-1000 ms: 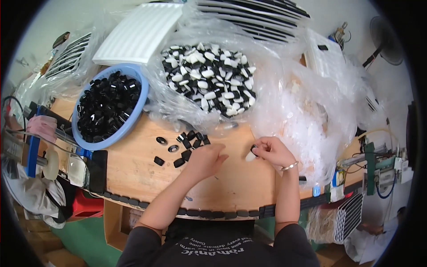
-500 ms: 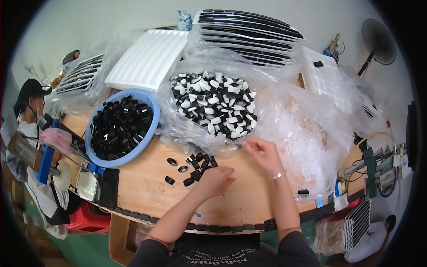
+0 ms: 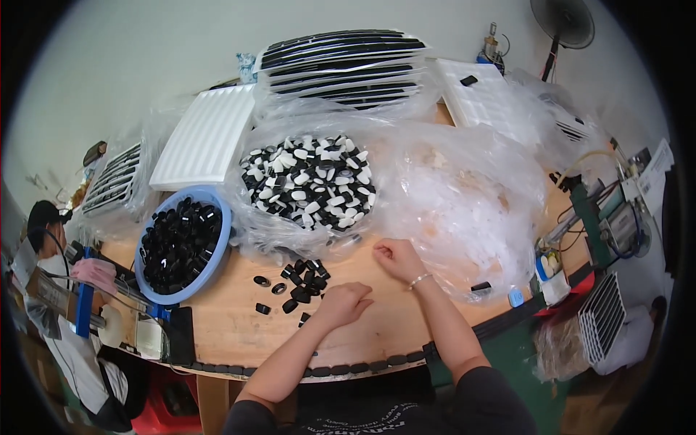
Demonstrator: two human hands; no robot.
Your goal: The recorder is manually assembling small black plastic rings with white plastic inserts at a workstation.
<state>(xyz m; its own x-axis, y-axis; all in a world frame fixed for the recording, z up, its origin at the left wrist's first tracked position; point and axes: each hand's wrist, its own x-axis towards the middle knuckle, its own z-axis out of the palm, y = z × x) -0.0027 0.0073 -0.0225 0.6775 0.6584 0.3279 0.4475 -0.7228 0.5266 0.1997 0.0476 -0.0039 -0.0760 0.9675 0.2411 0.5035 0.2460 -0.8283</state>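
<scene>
My left hand (image 3: 346, 303) is curled low over the wooden table (image 3: 362, 337), just right of a loose cluster of small black caps (image 3: 299, 293). Its fingers are bent together, and whatever they may hold is hidden. A little farther off and to the right, my right hand (image 3: 399, 259) has its fingers folded in against the thumb; I cannot make out anything between them. Beyond both hands, a heap of small black and white pieces (image 3: 308, 181) lies on spread clear plastic. At the left, a blue basin (image 3: 226, 232) is filled with shiny black caps (image 3: 181, 243).
Crumpled clear plastic (image 3: 464, 217) covers the table's right side, with one black piece (image 3: 481, 287) by its near edge. White ribbed trays (image 3: 204, 134) and a stack of trays with black strips (image 3: 341, 69) stand behind. A person (image 3: 54, 254) sits at the far left beside bench equipment (image 3: 83, 290).
The whole view has shifted, so the table things appear farther left. My right hand has drawn back from the heap's plastic edge toward my left hand. My left fingers are more curled.
</scene>
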